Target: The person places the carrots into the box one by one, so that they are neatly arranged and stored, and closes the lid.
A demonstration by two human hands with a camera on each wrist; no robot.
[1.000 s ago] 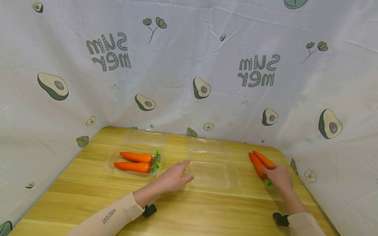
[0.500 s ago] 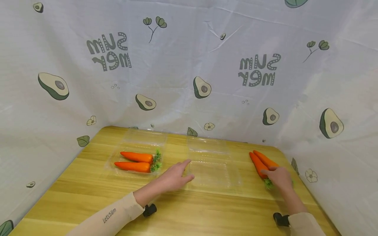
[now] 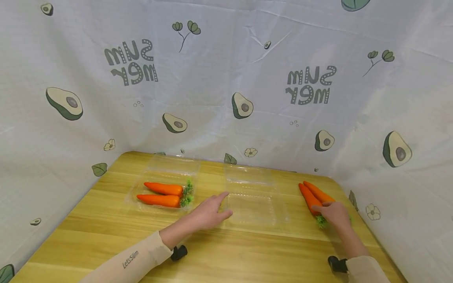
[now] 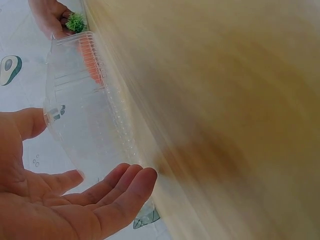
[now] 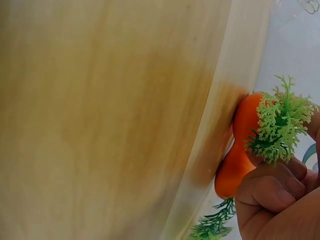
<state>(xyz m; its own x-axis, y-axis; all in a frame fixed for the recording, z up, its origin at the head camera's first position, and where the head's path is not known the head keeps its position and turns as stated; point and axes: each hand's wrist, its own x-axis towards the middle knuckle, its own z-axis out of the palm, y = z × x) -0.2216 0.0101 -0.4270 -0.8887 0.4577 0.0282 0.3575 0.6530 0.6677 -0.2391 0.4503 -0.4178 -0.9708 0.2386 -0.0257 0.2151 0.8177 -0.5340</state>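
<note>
Two orange carrots lie side by side at the right of the table, the left carrot (image 3: 309, 198) touching the right carrot (image 3: 316, 191). My right hand (image 3: 335, 214) is at their leafy ends, gripping the left one between thumb and fingers. The right wrist view has curled fingers (image 5: 272, 187) beside a carrot (image 5: 247, 117) with bright green leaves (image 5: 282, 125), partly hiding the grip. An open clear container (image 3: 249, 208) without contents stands mid-table. At its left edge my left hand (image 3: 209, 212) rests with fingers extended and apart; in the left wrist view this hand (image 4: 75, 205) holds nothing.
Left of my left hand, another open clear container (image 3: 139, 177) holds two carrots (image 3: 159, 200) with green tops toward the right. The wooden table (image 3: 226, 255) ends at a patterned cloth (image 3: 212, 78) behind and at both sides.
My right thumb and fingers have shifted slightly on the carrots' leafy ends. The left hand, containers and other carrots stay as they were.
</note>
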